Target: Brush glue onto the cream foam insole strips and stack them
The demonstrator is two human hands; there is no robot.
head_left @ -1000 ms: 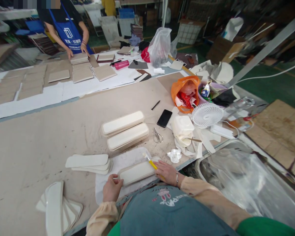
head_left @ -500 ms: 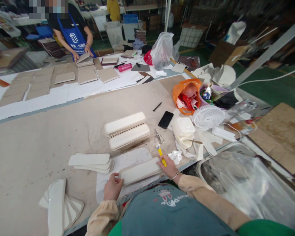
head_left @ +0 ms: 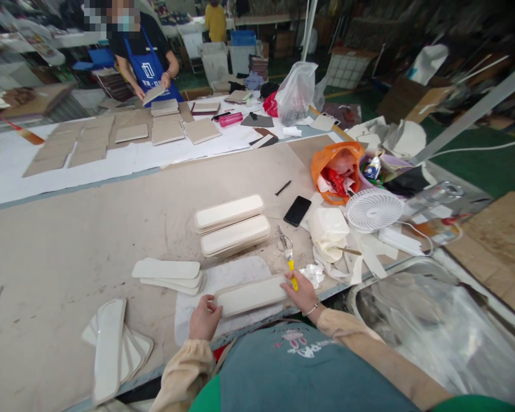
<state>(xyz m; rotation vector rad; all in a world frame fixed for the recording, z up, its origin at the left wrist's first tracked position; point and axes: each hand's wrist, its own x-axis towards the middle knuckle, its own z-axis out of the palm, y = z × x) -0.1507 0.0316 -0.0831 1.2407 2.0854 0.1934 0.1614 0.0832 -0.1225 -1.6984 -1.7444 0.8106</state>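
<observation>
A long pale panel with rounded ends (head_left: pixel 251 296) lies in front of me on a whitish sheet (head_left: pixel 184 315) near the table edge. My left hand (head_left: pixel 205 318) has its fingers curled at the panel's left end, thumb against the edge. At the right end, my right hand (head_left: pixel 302 293) touches the panel and holds a yellow-handled tool (head_left: pixel 292 274), which looks like a brush. Scissors (head_left: pixel 285 242) lie just beyond the tool. Two neat stacks of similar panels (head_left: pixel 235 236) stand behind the sheet. Loose panels (head_left: pixel 167 269) overlap at left, and others are fanned out (head_left: pixel 110 349) nearer me.
A black phone (head_left: pixel 297 211), a dark pen (head_left: pixel 283 187), a white fan (head_left: pixel 374 210) and an orange bag (head_left: pixel 320 166) are at right. Clear plastic fills a bin (head_left: pixel 438 332) below the edge. Across the table, a person in a blue apron (head_left: pixel 148 66) handles grey boards (head_left: pixel 167 131).
The view has shifted slightly, moving the table contents rightward. Both hands stay at the panel's ends; my left fingers look more closed. The person opposite has lifted a board off the stack.
</observation>
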